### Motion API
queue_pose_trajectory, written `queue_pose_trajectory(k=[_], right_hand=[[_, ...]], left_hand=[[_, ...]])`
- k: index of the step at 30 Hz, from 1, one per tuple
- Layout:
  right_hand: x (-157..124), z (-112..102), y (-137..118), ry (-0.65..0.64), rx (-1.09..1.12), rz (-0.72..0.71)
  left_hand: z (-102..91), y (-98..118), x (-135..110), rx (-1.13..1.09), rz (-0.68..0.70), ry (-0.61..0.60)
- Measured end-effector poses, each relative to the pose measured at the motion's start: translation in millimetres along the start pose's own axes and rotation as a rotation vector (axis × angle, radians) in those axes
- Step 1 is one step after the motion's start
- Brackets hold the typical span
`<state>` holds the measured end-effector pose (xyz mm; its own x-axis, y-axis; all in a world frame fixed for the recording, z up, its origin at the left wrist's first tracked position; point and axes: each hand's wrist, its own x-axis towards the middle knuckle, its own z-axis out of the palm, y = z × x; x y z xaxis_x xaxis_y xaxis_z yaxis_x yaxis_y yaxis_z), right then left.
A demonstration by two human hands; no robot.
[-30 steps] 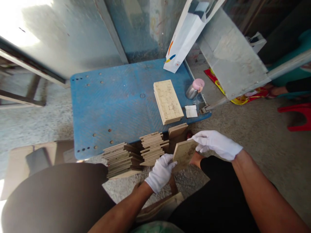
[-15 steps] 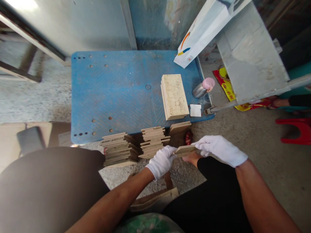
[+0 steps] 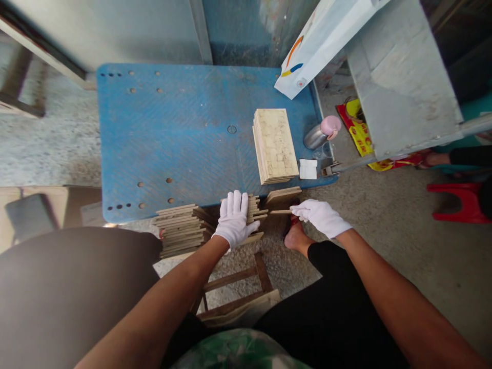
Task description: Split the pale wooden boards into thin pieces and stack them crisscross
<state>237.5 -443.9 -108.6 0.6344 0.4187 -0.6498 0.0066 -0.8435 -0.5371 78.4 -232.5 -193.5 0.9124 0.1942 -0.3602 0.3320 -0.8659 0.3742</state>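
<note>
My left hand (image 3: 232, 219), in a white glove, lies open with its fingers stretched out on the middle stack of thin wooden boards (image 3: 254, 211). In a white glove too, my right hand (image 3: 318, 216) is closed on one end of a wooden board (image 3: 280, 211), seen edge-on. The board's other end reaches the right side of that stack; whether it is in among the boards I cannot tell. Left of my left hand is another stack of boards (image 3: 180, 230). A few boards (image 3: 283, 195) lean at the blue table's front edge, just beyond the held one.
On the blue table (image 3: 172, 133) stand a pile of pale boards (image 3: 275, 146), a steel flask with a pink lid (image 3: 317, 136), a white paper packet (image 3: 308, 169) and a white bag (image 3: 303, 61). A wooden stool (image 3: 234, 279) is below me, a red stool (image 3: 448, 202) at right. Another person's arm (image 3: 438, 160) shows.
My left hand has let go of the board and moved left onto the middle stack, its fingers now spread. My right hand has carried the board left and forward to the stack.
</note>
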Motion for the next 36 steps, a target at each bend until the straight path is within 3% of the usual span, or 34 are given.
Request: queue_pose_trajectory(k=[7,13,22,29,36], right_hand=[[22,20,26,0.018,-0.076,0.049],[33,23,21,0.026,-0.142,-0.084],[46,14,32,0.095,-0.093,-0.043],[54,28,32,0.110,-0.092,-0.023],[56,32,39,0.266,-0.128,-0.039]], left_hand=[[1.9,-2,0,-0.024,0.009,-0.006],[0.4,-2,0,-0.041,0.002,-0.033],[-0.4,-2,0,0.008,0.010,-0.040],[1.4,-2,1,0.024,0.005,-0.036],[-0.9,-1,1,0.019,0.001,-0.050]])
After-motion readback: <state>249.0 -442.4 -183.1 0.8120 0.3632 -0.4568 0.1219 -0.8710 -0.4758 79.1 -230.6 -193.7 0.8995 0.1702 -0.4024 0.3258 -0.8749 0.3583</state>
